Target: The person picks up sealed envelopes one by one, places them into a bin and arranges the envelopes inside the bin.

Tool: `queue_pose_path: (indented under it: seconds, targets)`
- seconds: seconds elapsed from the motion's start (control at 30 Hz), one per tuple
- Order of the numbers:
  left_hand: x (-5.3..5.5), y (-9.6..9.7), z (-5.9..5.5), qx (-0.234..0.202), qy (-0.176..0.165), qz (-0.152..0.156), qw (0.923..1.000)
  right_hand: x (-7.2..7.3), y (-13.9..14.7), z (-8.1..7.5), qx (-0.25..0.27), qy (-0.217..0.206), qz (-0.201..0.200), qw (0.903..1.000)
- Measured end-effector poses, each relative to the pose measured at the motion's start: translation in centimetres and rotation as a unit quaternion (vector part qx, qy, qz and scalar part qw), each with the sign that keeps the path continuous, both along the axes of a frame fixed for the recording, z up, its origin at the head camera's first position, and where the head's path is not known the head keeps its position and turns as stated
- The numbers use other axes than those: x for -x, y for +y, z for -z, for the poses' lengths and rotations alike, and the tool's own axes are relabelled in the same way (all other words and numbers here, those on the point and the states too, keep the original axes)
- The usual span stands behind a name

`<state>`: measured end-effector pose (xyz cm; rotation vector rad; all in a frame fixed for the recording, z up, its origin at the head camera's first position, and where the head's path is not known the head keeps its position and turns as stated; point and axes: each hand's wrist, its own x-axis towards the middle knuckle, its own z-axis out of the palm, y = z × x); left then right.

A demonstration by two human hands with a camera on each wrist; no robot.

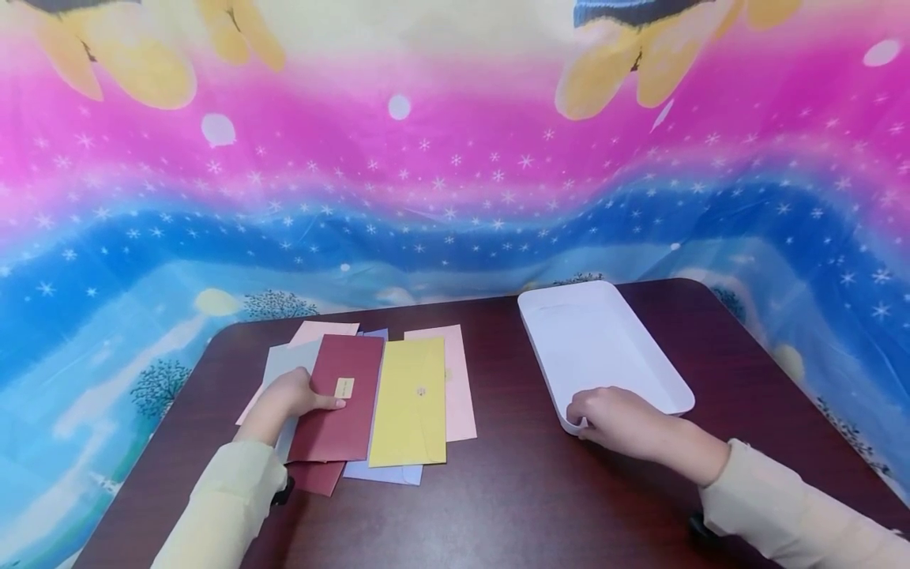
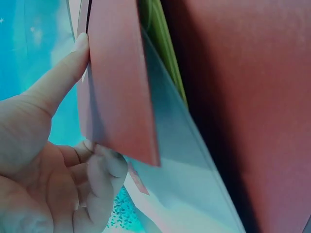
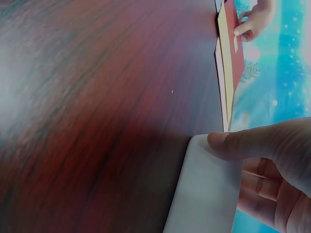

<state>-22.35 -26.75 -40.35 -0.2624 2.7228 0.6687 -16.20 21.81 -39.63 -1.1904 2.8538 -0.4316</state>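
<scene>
My left hand (image 1: 287, 395) grips a dark red envelope (image 1: 327, 431) by its left side, the thumb lying across its face near a small pale label. In the left wrist view, curled fingers (image 2: 99, 174) meet the edge of the red envelope (image 2: 116, 82), which stands a little off a grey-blue one. A yellow envelope (image 1: 407, 411) lies just right of it, over blue and pink ones. Farther right, my right hand (image 1: 622, 423) holds the near left corner of a white tray (image 1: 543, 371). Its thumb presses the tray's outer wall (image 3: 206, 189) in the right wrist view.
More envelopes overlap beneath: a grey one (image 1: 284, 359), a pink one (image 1: 462, 395) and a blue one (image 1: 387, 472). The dark wooden table (image 1: 490, 506) has rounded far corners. A patterned cloth (image 1: 455, 197) hangs behind it.
</scene>
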Motion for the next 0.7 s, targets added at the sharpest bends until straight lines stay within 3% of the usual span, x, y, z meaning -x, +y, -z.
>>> queue_pose_path:
  seconds: [0.2, 0.4, 0.7]
  targets:
    - [0.0, 0.2, 0.1, -0.02, 0.017, 0.005, 0.9996, -0.1, -0.9, 0.2, 0.006, 0.005, -0.007, 0.9999]
    - [-0.3, 0.7, -0.1, -0.081, 0.038, 0.004, 0.9959, 0.0, -1.8, 0.3, 0.006, 0.01, -0.013, 0.9998]
    - [-0.8, 1.4, -0.1, -0.153, 0.048, -0.029, 0.9867, -0.2, -3.5, 0.3, 0.011, 0.04, -0.03, 0.9987]
